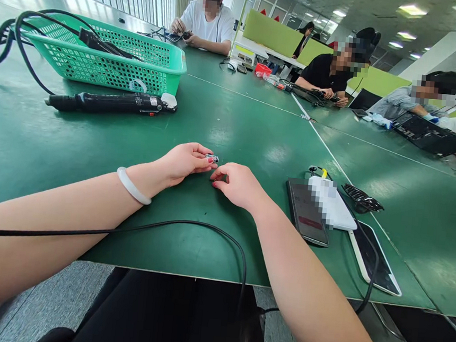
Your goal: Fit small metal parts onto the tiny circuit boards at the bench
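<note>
At twelve o'clock, above the smooth green tabletop (248, 125), my left hand (180, 163) pinches a small, shiny, pale piece (212, 158); at its four o'clock, my right hand (238, 185) curls narrowly, holding what, I cannot tell. Work looks unfinished, the piece not yet set down.

Legible text: none. Pale label (153, 101) on black tool (108, 103): print too small to read. Dark phone (306, 210): faint screen marks, likewise unreadable.
</note>
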